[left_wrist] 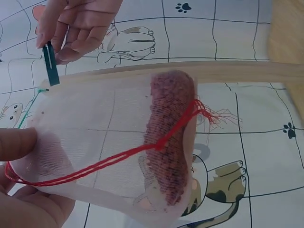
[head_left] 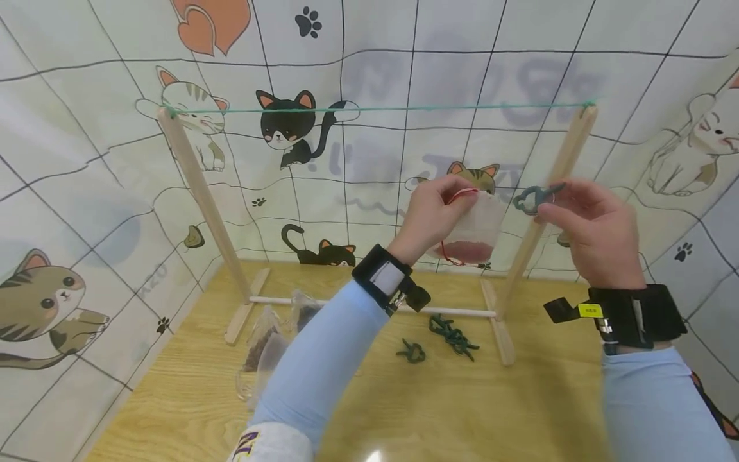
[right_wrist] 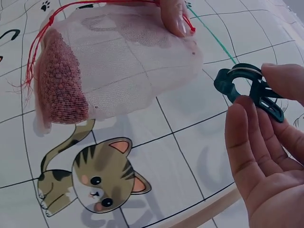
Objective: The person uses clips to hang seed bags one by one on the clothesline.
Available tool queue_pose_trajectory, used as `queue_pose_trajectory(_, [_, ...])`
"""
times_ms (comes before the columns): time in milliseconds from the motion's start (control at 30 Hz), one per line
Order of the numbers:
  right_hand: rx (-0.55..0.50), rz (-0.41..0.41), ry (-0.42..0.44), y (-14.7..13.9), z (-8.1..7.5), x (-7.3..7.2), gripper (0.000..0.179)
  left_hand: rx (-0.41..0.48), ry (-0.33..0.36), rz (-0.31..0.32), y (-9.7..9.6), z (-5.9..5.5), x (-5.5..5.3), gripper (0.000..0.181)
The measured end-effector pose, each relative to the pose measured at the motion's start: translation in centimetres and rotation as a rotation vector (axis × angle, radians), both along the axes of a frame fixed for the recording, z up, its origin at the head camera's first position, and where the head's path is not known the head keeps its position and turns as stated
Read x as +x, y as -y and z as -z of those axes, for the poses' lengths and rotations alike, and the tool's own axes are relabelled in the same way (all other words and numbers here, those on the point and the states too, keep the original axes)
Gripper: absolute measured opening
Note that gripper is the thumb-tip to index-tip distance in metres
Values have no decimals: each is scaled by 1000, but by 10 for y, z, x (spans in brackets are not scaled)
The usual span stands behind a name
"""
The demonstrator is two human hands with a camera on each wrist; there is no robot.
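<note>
Left hand (head_left: 430,215) pinches bag (head_left: 470,236) by top. Right hand (head_left: 603,231) pinches clip (head_left: 541,194), just apart at bag's 2 o'clock; line (head_left: 381,109) at bag's 12. From here I'd hold bag top flat, keep red cord (left_wrist: 160,143) out of clip's bite.

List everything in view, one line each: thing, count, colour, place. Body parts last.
Wood-grain table: one, yellowish, below
Cat-print backdrop: count unclear, mostly white, behind
Wooden posts: two, pale, standing on the table
Rod: one, white, low between the posts
Cord: one, green, between the post tops
Mesh bag: one, whitish with reddish contents, held up
Drawstring: one, red, on that bag
Other bags: at least three, pale, table's left side
Held clip: one, dark green, right of the mesh bag
Loose clip: one, dark green, on the table
Clip heap: count unclear, dark green, beside it
Wrist straps: two, black, on the wrists
Sleeves: two, light blue, on the forearms
Left grip: one, bare, pinching the mesh bag
Right grip: one, bare, pinching the held clip
</note>
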State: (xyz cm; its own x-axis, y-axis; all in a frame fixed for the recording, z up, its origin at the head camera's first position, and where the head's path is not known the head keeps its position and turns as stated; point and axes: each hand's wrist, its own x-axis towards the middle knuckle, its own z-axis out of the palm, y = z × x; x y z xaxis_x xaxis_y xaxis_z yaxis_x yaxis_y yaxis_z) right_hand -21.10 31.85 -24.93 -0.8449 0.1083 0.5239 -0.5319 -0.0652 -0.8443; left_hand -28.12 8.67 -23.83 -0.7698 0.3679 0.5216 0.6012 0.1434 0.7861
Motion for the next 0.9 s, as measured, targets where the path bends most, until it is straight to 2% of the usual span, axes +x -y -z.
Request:
queue_pose_trajectory(133, [-9, 4, -48, -2, -16, -3, 32, 37, 59, 1, -11, -11, -3, 15])
queue_pose_trajectory(267, [14, 16, -79, 0, -31, -8, 31, 72, 111, -36, -21, -19, -7, 15])
queue_pose_trajectory(433, [51, 43, -97, -1, -49, -14, 33, 109, 118, -78, -32, -27, -10, 16])
queue_pose_trajectory(533, [70, 90, -93, -6, -61, -16, 34, 133, 123, -93, -39, -33, -12, 15])
queue_pose_trajectory(700, [-25, 92, -137, -9, -74, -20, 36, 216, 143, -85, -50, -41, -15, 14])
queue_pose_trajectory(767, [-67, 78, -160, -9, -75, -22, 36, 248, 144, -86, -55, -43, -16, 14])
queue_pose_trajectory(900, [-92, 98, -185, -9, -76, -23, 34, 288, 155, -91, -64, -46, -16, 12])
